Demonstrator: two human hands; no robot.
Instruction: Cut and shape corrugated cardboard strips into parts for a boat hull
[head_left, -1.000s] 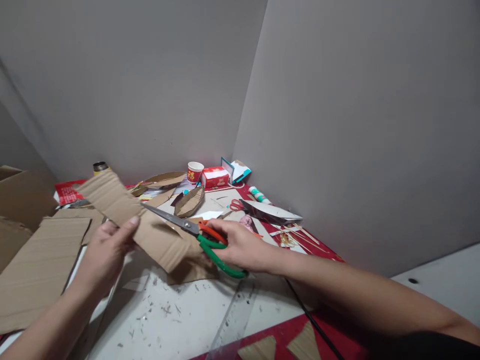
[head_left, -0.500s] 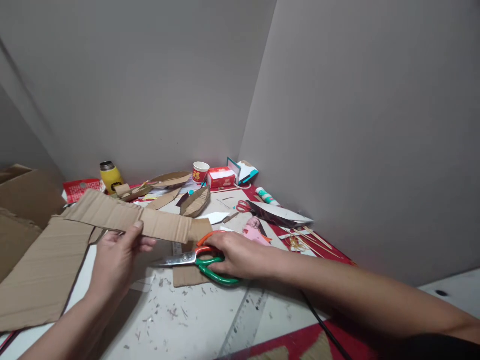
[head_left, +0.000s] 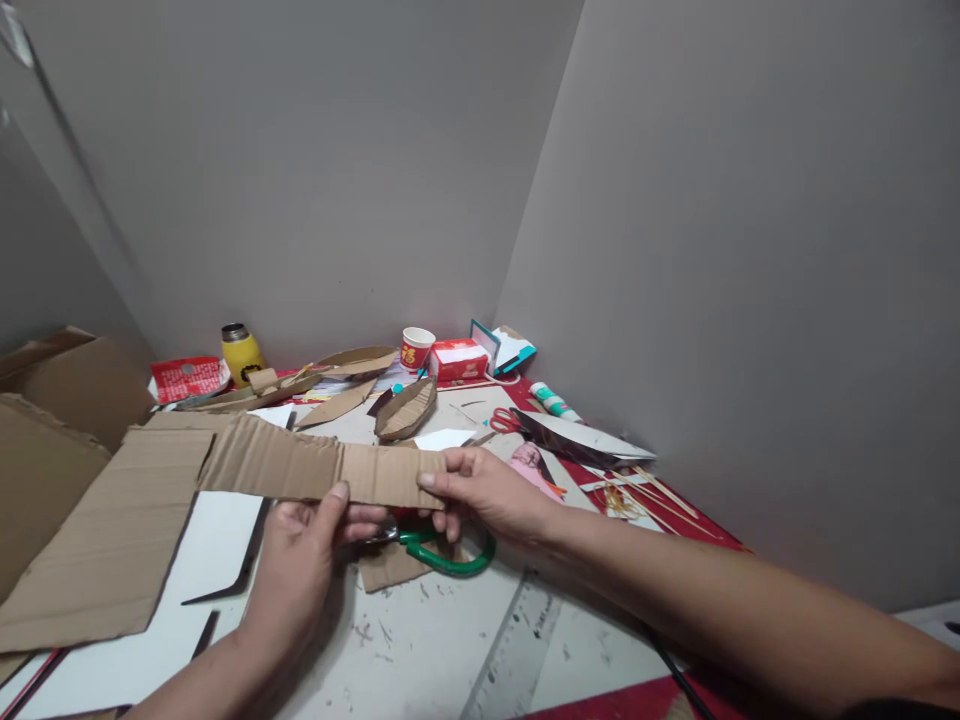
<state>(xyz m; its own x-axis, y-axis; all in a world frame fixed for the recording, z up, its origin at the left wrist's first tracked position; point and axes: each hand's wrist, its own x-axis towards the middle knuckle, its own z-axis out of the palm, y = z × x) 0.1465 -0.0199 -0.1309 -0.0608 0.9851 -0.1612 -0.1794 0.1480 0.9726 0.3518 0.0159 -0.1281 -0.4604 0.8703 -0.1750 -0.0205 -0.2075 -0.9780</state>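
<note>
A long strip of corrugated cardboard (head_left: 277, 462) is held level above the work surface, with a crease near its middle. My left hand (head_left: 311, 545) pinches its lower edge near that crease, thumb in front and fingers behind. The right end is gripped by my right hand (head_left: 487, 490) between thumb and fingers. Below the strip lie scissors (head_left: 457, 568) with a green handle loop; their blades and other loop are mostly hidden by my hands. A smaller cardboard piece (head_left: 386, 568) rests under the scissors.
Large cardboard sheets (head_left: 105, 540) and a box (head_left: 97, 385) stand at the left. A clear ruler (head_left: 517, 640) lies in front. Behind are a yellow bottle (head_left: 241, 355), a paper cup (head_left: 417, 348), leaf-shaped cardboard pieces (head_left: 409, 408) and red-handled scissors (head_left: 505, 420). Wooden sticks (head_left: 675, 495) lie right.
My right hand has let go of the scissors, which now lie on the surface, and has taken the strip's right end. My left hand and the strip have shifted right in view.
</note>
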